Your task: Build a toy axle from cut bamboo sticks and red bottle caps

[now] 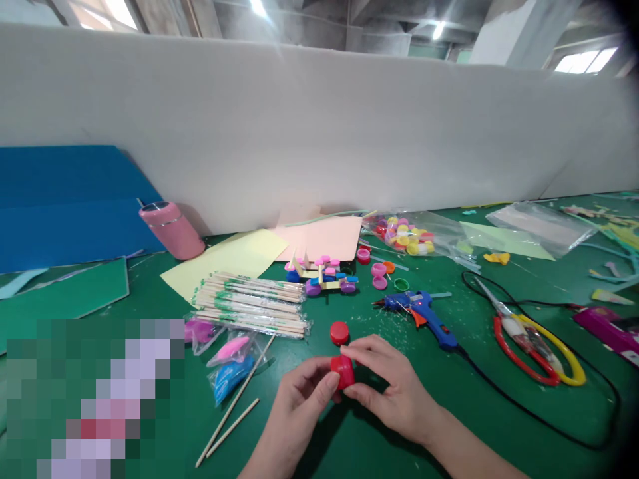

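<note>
Between my two hands is a red plastic bottle cap (343, 372), held just above the green table. My left hand (304, 397) pinches it from the left with thumb and fingers. From the right, the thumb and fingertips of my right hand (394, 389) also close on it. Whether it is one cap or two pressed together, I cannot tell. Another red cap (339, 332) lies on the table just beyond my fingers. Farther back stand small toy cars (327, 283) built of wooden sticks and coloured caps.
A blue glue gun (424, 313) and large scissors (529, 346) lie right, with a black cord. Bagged wooden sticks (254, 303), loose sticks (232, 429) and small clay packets (232, 372) lie left. Behind are a bag of caps (404, 233) and a pink tumbler (174, 229).
</note>
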Tool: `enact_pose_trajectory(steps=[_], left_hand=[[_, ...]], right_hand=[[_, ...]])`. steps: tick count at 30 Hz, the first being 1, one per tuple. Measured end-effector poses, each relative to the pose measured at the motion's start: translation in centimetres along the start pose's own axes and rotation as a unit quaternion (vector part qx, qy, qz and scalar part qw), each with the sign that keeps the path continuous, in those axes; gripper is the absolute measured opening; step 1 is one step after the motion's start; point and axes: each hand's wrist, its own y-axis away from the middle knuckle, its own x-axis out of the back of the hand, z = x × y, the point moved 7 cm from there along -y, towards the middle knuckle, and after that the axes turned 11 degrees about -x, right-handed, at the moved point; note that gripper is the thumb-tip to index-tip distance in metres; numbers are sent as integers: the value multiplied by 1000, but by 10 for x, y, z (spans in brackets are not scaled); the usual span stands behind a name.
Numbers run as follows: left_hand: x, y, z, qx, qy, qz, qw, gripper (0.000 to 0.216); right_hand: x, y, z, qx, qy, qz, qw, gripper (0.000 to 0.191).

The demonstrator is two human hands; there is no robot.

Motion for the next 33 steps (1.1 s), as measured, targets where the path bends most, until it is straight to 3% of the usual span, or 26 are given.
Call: enact_pose_trajectory(steps=[12, 16, 19, 24, 27, 29, 30, 31, 33], left_hand=[[0, 2, 0, -10, -6, 6, 1000, 26], [7, 2, 10, -61, -101, 54, 992, 23], [12, 3, 26, -125, -218, 79, 965, 25], [38, 14, 70, -265, -400, 95, 872, 31], [80, 35, 94, -295, -550, 167, 763, 13], [116, 53, 102, -235, -652, 231, 683, 44], [137, 62, 100, -161, -696, 253, 653, 56], [156, 72, 96, -86, -725, 266, 630, 65], [186, 91, 86, 16, -743, 268, 613, 72]], right_hand=[[3, -1, -2, -15, -42, 13, 999, 38], [15, -1, 10, -54, -65, 77, 993, 33], [22, 1, 20, -85, -67, 120, 987, 32], [21, 2, 27, -109, -52, 138, 983, 30], [19, 2, 27, -119, -56, 132, 982, 30], [19, 3, 28, -128, -62, 131, 981, 31], [18, 4, 29, -131, -65, 131, 980, 31], [18, 4, 30, -135, -68, 131, 980, 32], [17, 5, 31, -138, -71, 129, 979, 32]])
